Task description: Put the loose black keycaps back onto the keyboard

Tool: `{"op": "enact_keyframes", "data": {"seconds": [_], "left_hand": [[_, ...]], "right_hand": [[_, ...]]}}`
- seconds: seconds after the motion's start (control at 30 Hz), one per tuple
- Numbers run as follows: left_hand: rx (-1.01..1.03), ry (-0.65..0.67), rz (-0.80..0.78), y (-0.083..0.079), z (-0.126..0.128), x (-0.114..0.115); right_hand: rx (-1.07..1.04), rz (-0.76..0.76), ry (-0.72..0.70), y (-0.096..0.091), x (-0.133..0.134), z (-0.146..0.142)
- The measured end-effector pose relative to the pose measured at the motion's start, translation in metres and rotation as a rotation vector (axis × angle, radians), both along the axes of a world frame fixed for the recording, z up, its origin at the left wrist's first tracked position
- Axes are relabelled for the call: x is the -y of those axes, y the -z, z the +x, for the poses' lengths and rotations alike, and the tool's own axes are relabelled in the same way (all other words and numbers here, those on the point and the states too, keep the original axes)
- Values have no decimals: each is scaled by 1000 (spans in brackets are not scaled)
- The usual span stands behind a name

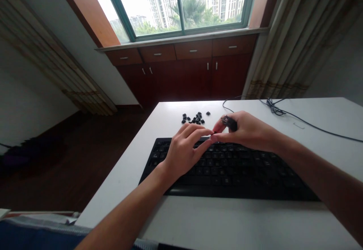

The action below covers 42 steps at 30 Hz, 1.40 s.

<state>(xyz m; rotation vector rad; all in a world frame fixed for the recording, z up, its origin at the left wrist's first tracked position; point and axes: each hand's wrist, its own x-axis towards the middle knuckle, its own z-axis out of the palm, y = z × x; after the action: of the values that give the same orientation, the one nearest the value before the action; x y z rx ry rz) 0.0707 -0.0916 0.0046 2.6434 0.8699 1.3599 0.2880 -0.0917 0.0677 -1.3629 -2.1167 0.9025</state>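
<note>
A black keyboard [227, 174] lies across the white table [255, 227]. My left hand [184, 149] hovers over the keyboard's upper middle, fingers curled in a pinch that meets my right hand's fingertips. My right hand [246, 131] is closed around a small dark tool [229, 122], held over the keyboard's top row. What the left fingertips pinch is too small to make out. A pile of several loose black keycaps [195, 118] lies on the table just beyond the keyboard.
A black cable [300, 118] runs across the table's far right, bundled near the back edge. Beyond the table are dark wooden cabinets [184, 72] under a window, with curtains [297, 34] at right. Blue fabric [34, 235] shows at bottom left.
</note>
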Motion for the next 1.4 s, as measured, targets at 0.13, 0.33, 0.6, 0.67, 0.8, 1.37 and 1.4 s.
{"op": "enact_keyframes", "data": {"seconds": [0.13, 0.33, 0.6, 0.67, 0.8, 1.37, 1.4], "left_hand": [[-3, 2, -10, 1, 2, 0], [-62, 52, -21, 2, 4, 1], [-214, 151, -38, 4, 10, 8], [-245, 167, -55, 5, 11, 7], [-281, 160, -74, 7, 11, 5], [-317, 157, -124, 8, 10, 3], [-318, 157, -125, 8, 10, 3]], "right_hand": [[67, 152, 79, -9, 8, -1], [63, 10, 193, -17, 22, 60], [73, -229, 319, 23, 69, 141], [117, -165, 354, 30, 79, 144], [189, -9, 381, 37, 88, 145], [185, 375, 152, 61, 109, 166], [180, 385, 126, 63, 111, 166]]}}
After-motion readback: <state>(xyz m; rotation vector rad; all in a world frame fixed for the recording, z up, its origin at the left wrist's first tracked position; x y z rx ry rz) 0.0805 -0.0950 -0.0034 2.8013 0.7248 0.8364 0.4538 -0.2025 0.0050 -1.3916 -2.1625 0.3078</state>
